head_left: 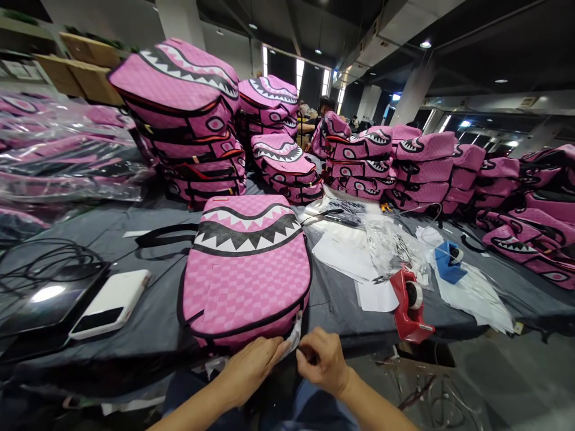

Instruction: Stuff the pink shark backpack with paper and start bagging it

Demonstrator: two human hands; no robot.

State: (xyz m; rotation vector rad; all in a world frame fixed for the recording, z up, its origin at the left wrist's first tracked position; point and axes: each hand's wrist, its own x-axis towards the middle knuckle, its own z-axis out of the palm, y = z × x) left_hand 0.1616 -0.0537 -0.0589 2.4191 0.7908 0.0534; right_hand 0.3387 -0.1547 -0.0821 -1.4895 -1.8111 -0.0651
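Note:
A pink checkered backpack [245, 269] with a black-and-white shark-teeth print lies flat on the table before me, its black strap spread to the left. At its near edge my left hand [254, 366] presses its fingertips on a whitish, thin piece of plastic or paper [294, 336] at the bag's lower right corner. Just right of that, my right hand [324, 364] is closed in a pinch, close to the piece's edge. Whatever sits between the right fingertips is too small to make out.
Stacks of pink backpacks [193, 131] stand at the back and right. Plastic-wrapped bags [67, 161] lie left. A white power bank [112, 302] rests beside a dark tablet [54, 299]. Red [411, 305] and blue [449, 261] tape dispensers stand right, near papers [345, 254].

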